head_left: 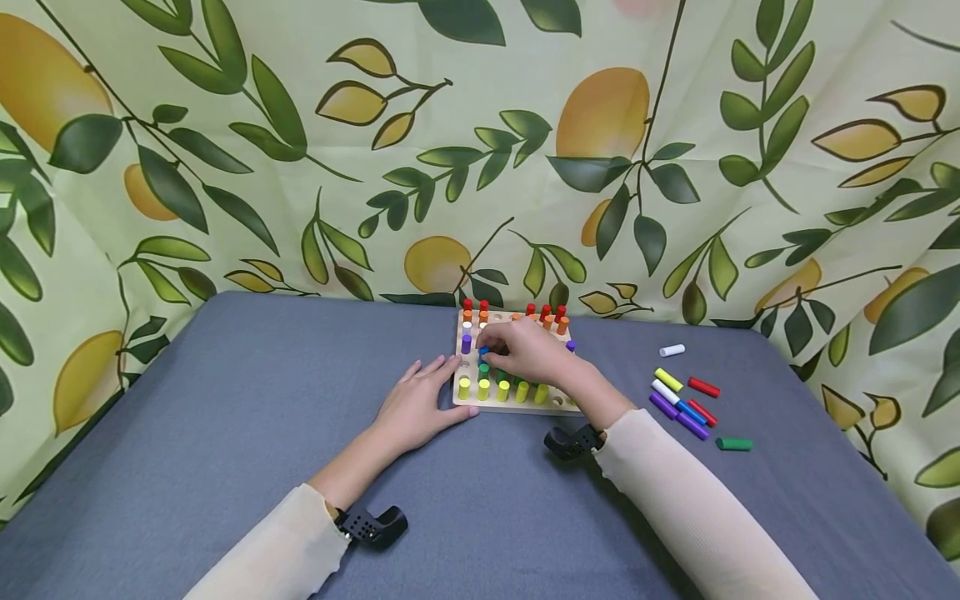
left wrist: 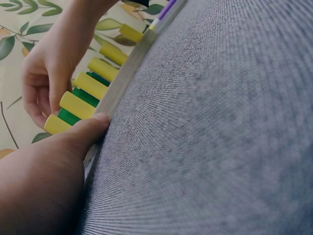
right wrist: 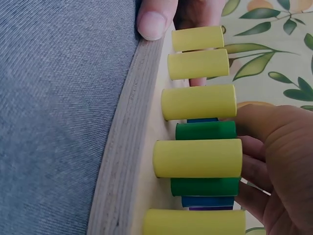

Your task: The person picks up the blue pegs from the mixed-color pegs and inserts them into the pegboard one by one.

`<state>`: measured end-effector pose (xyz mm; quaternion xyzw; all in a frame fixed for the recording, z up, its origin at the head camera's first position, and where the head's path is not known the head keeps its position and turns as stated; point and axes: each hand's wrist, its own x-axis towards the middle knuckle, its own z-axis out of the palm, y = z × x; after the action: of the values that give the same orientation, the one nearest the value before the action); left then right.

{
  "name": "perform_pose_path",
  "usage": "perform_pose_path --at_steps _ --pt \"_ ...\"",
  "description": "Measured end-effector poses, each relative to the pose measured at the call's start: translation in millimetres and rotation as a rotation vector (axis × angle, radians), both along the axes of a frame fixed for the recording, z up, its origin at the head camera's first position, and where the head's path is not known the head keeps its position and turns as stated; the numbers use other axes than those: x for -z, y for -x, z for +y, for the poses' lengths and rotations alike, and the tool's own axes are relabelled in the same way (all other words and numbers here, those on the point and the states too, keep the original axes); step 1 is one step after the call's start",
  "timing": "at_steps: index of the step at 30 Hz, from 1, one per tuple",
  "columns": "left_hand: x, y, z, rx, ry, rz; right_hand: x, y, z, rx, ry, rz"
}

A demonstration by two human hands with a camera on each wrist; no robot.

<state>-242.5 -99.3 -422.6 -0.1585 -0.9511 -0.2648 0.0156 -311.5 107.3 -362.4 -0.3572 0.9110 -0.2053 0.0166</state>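
Observation:
A wooden pegboard (head_left: pixel 517 407) with rows of coloured pegs lies at the far middle of the table. In the head view my right hand (head_left: pixel 528 350) reaches over it, thumb and forefinger pinching a blue peg (head_left: pixel 483 356) near the left side. Whether that peg sits fully in its hole is hidden. My left hand (head_left: pixel 420 404) rests at the board's left front corner with fingers extended. Its thumb (left wrist: pixel 100 120) touches the front edge in the left wrist view. Yellow pegs (right wrist: pixel 198 158) stand along the front row, with green pegs (right wrist: pixel 205 187) behind them.
Right of the board lie several loose pegs, among them a white peg (head_left: pixel 672 350), a red peg (head_left: pixel 703 387), a purple peg (head_left: pixel 692 426) and a green peg (head_left: pixel 734 444). Red pegs (head_left: pixel 545 310) stand at the back row. A leaf-patterned cloth (head_left: pixel 480 167) hangs behind the table.

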Motion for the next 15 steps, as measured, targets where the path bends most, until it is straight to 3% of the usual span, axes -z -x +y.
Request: perform_pose_path --at_steps 15 --pt "1.8 -0.1 -1.2 0.000 -0.002 0.009 -1.8 -1.5 -4.1 -0.004 -0.065 -0.014"
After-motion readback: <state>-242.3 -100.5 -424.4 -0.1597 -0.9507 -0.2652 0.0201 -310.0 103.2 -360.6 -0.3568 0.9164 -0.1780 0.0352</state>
